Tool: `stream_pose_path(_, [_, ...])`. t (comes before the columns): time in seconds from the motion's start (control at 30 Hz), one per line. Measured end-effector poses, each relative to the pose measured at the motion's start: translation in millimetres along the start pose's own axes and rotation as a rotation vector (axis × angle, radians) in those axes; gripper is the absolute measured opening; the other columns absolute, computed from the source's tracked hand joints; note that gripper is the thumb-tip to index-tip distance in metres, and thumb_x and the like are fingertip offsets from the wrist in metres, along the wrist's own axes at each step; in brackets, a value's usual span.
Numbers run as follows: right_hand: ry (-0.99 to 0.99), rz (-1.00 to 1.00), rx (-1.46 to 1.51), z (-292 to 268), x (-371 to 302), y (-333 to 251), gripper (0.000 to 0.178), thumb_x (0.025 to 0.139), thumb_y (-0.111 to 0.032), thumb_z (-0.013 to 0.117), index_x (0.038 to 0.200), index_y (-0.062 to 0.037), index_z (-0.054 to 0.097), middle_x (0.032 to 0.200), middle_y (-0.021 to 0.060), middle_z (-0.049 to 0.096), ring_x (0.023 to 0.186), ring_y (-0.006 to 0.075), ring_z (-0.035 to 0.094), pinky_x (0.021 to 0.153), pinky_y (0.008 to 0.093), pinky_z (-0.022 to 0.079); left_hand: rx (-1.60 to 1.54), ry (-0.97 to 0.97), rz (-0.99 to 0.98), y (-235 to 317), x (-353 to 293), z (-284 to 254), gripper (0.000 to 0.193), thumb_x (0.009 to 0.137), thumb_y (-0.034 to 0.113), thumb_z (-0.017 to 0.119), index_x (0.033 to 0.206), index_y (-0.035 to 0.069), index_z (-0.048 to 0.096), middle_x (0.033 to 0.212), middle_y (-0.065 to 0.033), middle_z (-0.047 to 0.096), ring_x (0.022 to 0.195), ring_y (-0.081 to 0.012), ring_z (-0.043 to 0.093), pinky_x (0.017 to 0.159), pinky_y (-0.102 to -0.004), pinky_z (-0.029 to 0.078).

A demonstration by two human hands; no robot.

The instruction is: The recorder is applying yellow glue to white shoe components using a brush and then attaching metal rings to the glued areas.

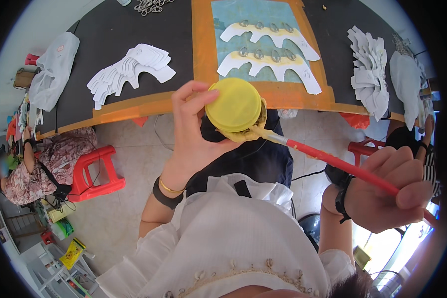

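My left hand (189, 136) grips a round yellow tub (233, 105) in front of the table edge. Its flat round face points up at me, and thick yellowish residue coats its lower right side. At the right, my right hand (385, 198) is closed around the red handle of a brush (333, 161). The brush's metal collar points left, and its bristle end meets the smeared side of the tub. Beyond the tub, two scalloped white paper pieces (270, 64) lie on a blue sheet (253, 12). Each bears yellowish smears and several oval, clear-looking pieces.
Fanned stacks of white cut-outs lie on the black table at left (129, 72) and right (370, 72). Orange tape (149, 107) lines the near edge. A white plastic bag (57, 64) rests at far left. A person (49, 164) sits beside a red stool (97, 174).
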State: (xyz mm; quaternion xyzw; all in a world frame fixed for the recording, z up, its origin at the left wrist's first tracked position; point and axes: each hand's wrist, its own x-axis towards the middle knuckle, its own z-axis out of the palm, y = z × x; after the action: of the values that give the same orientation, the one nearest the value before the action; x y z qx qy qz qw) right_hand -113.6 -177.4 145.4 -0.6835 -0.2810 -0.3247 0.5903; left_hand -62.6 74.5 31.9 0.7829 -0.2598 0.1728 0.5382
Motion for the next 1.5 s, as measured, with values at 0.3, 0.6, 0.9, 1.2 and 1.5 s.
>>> stream_pose_path(0.3, [0.029,-0.018,0.024,-3.3,2.4,-3.9,0.032,0.1,-0.036,0.04,0.078,-0.0148,0.049,0.062,-0.0008,0.038,0.056,0.011,0.029,0.048,0.0262,0.027,-0.126,0.04,-0.163,2.8,-2.8,2.5,0.088,0.059,0.013,0.091,0.128,0.002,0.037,0.119,-0.0129,0.056,0.111,-0.0218,0.059,0.099,-0.0365,0.046])
stream_pose_path(0.6, [-0.019,-0.017,-0.054,10.4,0.9,-0.6,0.04,0.1,-0.043,0.038,0.077,-0.0117,0.049,0.06,0.0007,0.041,0.051,0.0129,0.036,0.047,0.0268,0.033,-0.124,0.008,-0.208,8.6,-0.4,7.1,0.08,0.055,0.016,0.092,0.123,0.002,0.054,0.12,-0.0135,0.059,0.108,-0.0206,0.062,0.091,-0.0328,0.051])
stream_pose_path(0.9, [-0.279,-0.065,-0.322,50.7,1.2,27.5,0.043,0.094,-0.048,0.048,0.078,-0.0077,0.05,0.059,0.004,0.051,0.05,0.017,0.051,0.048,0.0267,0.038,-0.079,-0.081,-0.128,6.4,-3.8,-1.3,0.09,0.055,0.008,0.092,0.131,-0.002,0.045,0.124,-0.0149,0.057,0.115,-0.0241,0.057,0.1,-0.0379,0.044])
stream_pose_path(1.2, [0.208,0.214,-0.015,-0.6,-3.9,35.3,0.033,0.104,-0.027,0.028,0.09,-0.0035,0.047,0.061,0.0057,0.045,0.048,0.0132,0.042,0.046,0.0257,0.042,-0.118,0.02,-0.142,-5.1,7.9,4.6,0.081,0.058,0.012,0.091,0.127,0.001,0.049,0.122,-0.0137,0.057,0.11,-0.0222,0.06,0.094,-0.0337,0.05])
stream_pose_path(1.5, [0.584,0.725,0.537,-1.5,-36.2,84.7,0.028,0.103,-0.029,0.039,0.092,-0.0071,0.053,0.069,0.0001,0.047,0.057,0.0084,0.041,0.054,0.0248,0.04,-0.214,0.035,-0.249,-11.7,7.7,10.5,0.086,0.061,0.009,0.089,0.132,0.0,0.042,0.124,-0.0123,0.053,0.114,-0.0223,0.057,0.096,-0.0345,0.048])
